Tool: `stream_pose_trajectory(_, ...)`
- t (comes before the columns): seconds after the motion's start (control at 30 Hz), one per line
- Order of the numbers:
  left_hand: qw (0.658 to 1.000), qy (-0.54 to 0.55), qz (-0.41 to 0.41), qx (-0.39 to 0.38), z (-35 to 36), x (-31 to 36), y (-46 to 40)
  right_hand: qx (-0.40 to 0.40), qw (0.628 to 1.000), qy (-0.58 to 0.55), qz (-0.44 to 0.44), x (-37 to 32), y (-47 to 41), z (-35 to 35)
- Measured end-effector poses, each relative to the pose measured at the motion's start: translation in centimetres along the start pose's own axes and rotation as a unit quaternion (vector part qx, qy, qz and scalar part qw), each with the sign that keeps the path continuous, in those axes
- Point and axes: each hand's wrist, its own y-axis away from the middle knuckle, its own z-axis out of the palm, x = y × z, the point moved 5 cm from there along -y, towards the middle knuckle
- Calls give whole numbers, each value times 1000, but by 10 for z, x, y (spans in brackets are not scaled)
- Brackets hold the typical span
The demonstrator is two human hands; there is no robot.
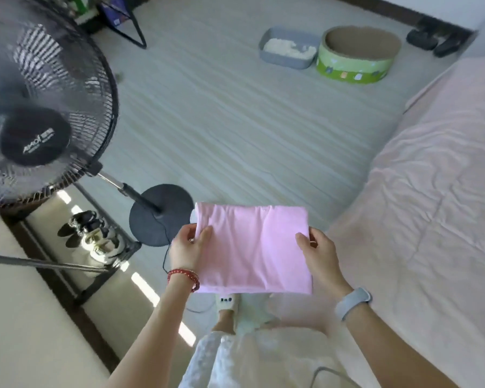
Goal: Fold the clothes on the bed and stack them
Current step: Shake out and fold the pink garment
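Holding the folded garment [254, 249] over the floor left of the bed [431, 191], left hand [186, 249] and right hand [318, 254] pinch its side edges; slackening either pinch risks unfolding it.

Bright daylight, sun streaks on floor [140, 284], edges warped, soft blur.

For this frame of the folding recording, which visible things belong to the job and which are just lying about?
Belongs to the job:
- folded pink cloth garment, held in the air
- left hand and right hand, each gripping one side
- bed with pale pink cover

Lying about:
- black standing fan
- grey plastic tray
- green round cardboard bowl
- dark shoes on the low rack
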Motion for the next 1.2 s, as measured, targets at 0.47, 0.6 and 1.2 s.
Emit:
stream_pose_trajectory(0.47,962,-57,125,-237,147,168,-163,227,960,-131,96,-41,-109,-51)
stream_pose_trajectory(0.6,934,-67,183,-299,240,254,-185,296,935,-169,100,-48,-166,-112)
stream_pose_trajectory(1.2,724,-154,387,-550,677,578,-130,570,733,-327,175,-45,-353,-395)
